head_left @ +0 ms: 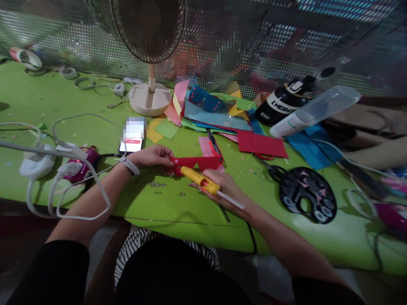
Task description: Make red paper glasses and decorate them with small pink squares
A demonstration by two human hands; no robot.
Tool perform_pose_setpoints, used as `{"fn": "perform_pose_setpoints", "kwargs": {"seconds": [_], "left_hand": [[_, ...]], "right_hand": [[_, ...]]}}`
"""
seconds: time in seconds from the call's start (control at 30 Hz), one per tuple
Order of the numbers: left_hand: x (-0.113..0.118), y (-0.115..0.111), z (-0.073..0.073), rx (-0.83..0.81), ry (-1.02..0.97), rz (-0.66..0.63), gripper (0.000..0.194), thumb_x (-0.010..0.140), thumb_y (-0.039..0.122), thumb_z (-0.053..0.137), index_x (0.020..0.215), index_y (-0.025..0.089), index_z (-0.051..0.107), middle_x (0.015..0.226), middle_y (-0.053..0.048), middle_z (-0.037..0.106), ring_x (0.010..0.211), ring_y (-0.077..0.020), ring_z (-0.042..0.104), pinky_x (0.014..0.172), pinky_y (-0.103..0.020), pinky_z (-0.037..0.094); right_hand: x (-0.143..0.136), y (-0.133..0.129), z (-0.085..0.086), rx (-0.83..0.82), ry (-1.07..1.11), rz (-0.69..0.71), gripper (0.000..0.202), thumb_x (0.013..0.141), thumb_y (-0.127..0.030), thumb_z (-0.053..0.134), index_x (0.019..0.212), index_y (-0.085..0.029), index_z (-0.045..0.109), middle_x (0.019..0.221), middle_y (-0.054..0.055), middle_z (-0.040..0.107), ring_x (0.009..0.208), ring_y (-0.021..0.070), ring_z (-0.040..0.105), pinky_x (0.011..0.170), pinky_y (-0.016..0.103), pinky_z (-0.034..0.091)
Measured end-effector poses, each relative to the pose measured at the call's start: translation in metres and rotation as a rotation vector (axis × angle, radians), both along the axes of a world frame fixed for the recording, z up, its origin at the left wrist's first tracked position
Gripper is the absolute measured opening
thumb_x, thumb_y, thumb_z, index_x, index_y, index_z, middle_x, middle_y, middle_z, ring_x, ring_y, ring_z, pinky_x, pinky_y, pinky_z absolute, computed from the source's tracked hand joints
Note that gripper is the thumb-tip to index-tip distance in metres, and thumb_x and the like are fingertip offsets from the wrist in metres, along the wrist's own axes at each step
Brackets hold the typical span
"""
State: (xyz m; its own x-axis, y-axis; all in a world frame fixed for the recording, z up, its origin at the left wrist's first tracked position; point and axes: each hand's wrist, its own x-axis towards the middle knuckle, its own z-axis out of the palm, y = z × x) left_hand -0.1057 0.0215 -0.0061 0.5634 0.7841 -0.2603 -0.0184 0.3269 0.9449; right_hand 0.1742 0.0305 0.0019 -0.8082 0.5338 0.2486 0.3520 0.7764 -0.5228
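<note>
Bent over a bright green tabletop (pixel 197 214), a worker in black sleeves steadies a red strip (pixel 202 162) with the left hand (pixel 157 156) while the right hand (pixel 224 186) aims a yellow glue gun (pixel 199 178) at its near end. The left thumb and fingers are pinched together on the strip's left tip; the right fingers are wrapped around the gun's body, a clear glue stick (pixel 230 200) jutting from its back.

Careful work here likely means holding the strip taut and flat, bringing the nozzle close without dragging it, and squeezing gently for a small, even dab. Because the nozzle sits so near the pinching fingers, the grip is best placed a little back from the glue, with the gun angled away from the skin. From where I stand, it is impossible to tell whether nozzle and strip touch, or whether any glue is out.

The strip stretches rightward from the left fingertips, passing just beyond the gun and the right hand on the side away from the worker. Small dark pieces (pixel 157 184) lie on the near side of the left hand, and a phone (pixel 132 137) rests just past the left wrist.
</note>
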Motion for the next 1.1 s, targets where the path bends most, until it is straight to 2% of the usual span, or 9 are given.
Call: {"fn": "perform_pose_setpoints", "kwargs": {"seconds": [0.2, 0.33, 0.4, 0.5, 0.67, 0.83, 0.97, 1.03, 1.1], "left_hand": [[0.001, -0.001, 0.004, 0.0, 0.03, 0.012, 0.027, 0.076, 0.03, 0.076, 0.088, 0.009, 0.063, 0.08, -0.013, 0.075, 0.069, -0.0159, 0.072, 0.071, -0.029, 0.057], [0.002, -0.001, 0.008, -0.004, 0.061, 0.027, 0.026, 0.075, 0.03, 0.077, 0.086, 0.011, 0.063, 0.076, -0.011, 0.075, 0.071, -0.0172, 0.072, 0.072, -0.029, 0.057], [0.001, 0.0, 0.011, 0.0, 0.083, 0.034, 0.025, 0.075, 0.03, 0.077, 0.086, 0.011, 0.063, 0.077, -0.011, 0.075, 0.071, -0.0173, 0.072, 0.071, -0.028, 0.057], [0.001, 0.002, 0.013, -0.007, 0.103, 0.052, 0.025, 0.075, 0.031, 0.076, 0.086, 0.011, 0.064, 0.08, -0.012, 0.075, 0.072, -0.0176, 0.073, 0.071, -0.028, 0.058], [-0.001, 0.005, 0.016, -0.044, 0.112, 0.084, 0.024, 0.074, 0.029, 0.077, 0.084, 0.013, 0.062, 0.083, -0.012, 0.076, 0.075, -0.0192, 0.073, 0.071, -0.029, 0.058], [-0.001, 0.006, 0.019, -0.043, 0.122, 0.146, 0.022, 0.073, 0.028, 0.076, 0.082, 0.013, 0.062, 0.079, -0.011, 0.075, 0.071, -0.0196, 0.072, 0.067, -0.029, 0.058], [0.0, 0.005, 0.021, -0.014, 0.098, 0.23, 0.021, 0.072, 0.027, 0.076, 0.081, 0.014, 0.063, 0.075, -0.01, 0.074, 0.07, -0.0189, 0.072, 0.064, -0.025, 0.056], [0.001, 0.005, 0.022, -0.012, 0.088, 0.25, 0.02, 0.072, 0.026, 0.075, 0.081, 0.014, 0.063, 0.074, -0.009, 0.074, 0.069, -0.0186, 0.072, 0.063, -0.024, 0.055], [0.002, 0.004, 0.022, -0.009, 0.088, 0.257, 0.019, 0.072, 0.025, 0.075, 0.08, 0.013, 0.063, 0.074, -0.009, 0.074, 0.069, -0.0183, 0.072, 0.063, -0.024, 0.055]], "right_hand": [[0.006, -0.009, 0.005, 0.241, -0.195, 0.018, 0.017, 0.093, -0.029, 0.045, 0.084, -0.017, 0.053, 0.075, 0.007, 0.059, 0.061, 0.0157, 0.051, 0.054, 0.028, 0.035], [0.034, -0.006, 0.019, 0.272, -0.156, -0.03, 0.018, 0.091, -0.031, 0.047, 0.095, -0.017, 0.058, 0.083, 0.01, 0.062, 0.07, 0.0196, 0.056, 0.061, 0.03, 0.04], [0.06, 0.0, 0.023, 0.272, -0.12, -0.148, 0.019, 0.089, -0.036, 0.051, 0.093, -0.019, 0.059, 0.081, 0.008, 0.062, 0.071, 0.0207, 0.057, 0.063, 0.031, 0.041], [0.113, 0.017, 0.021, 0.295, -0.118, -0.45, 0.029, 0.086, -0.049, 0.056, 0.089, -0.02, 0.058, 0.081, 0.009, 0.063, 0.074, 0.0228, 0.059, 0.067, 0.033, 0.044], [0.214, 0.045, -0.009, 0.274, -0.207, -0.914, 0.058, 0.069, -0.071, 0.059, 0.092, -0.017, 0.063, 0.092, 0.016, 0.067, 0.08, 0.0297, 0.062, 0.071, 0.042, 0.048], [0.276, 0.055, -0.033, 0.152, -0.241, -0.972, 0.059, 0.072, -0.069, 0.053, 0.094, -0.016, 0.065, 0.095, 0.018, 0.067, 0.08, 0.0291, 0.063, 0.073, 0.044, 0.049], [0.264, 0.045, -0.017, 0.253, -0.316, -0.959, 0.044, 0.077, -0.059, 0.054, 0.09, -0.018, 0.064, 0.098, 0.018, 0.066, 0.089, 0.0327, 0.061, 0.076, 0.046, 0.048], [0.232, 0.032, -0.002, 0.396, -0.246, -1.0, 0.033, 0.083, -0.052, 0.053, 0.085, -0.021, 0.063, 0.095, 0.017, 0.065, 0.094, 0.032, 0.06, 0.08, 0.044, 0.046], [0.188, 0.014, 0.008, 0.378, -0.079, -0.946, 0.03, 0.089, -0.048, 0.048, 0.08, -0.022, 0.059, 0.083, 0.011, 0.064, 0.081, 0.0253, 0.061, 0.075, 0.039, 0.047]]}}
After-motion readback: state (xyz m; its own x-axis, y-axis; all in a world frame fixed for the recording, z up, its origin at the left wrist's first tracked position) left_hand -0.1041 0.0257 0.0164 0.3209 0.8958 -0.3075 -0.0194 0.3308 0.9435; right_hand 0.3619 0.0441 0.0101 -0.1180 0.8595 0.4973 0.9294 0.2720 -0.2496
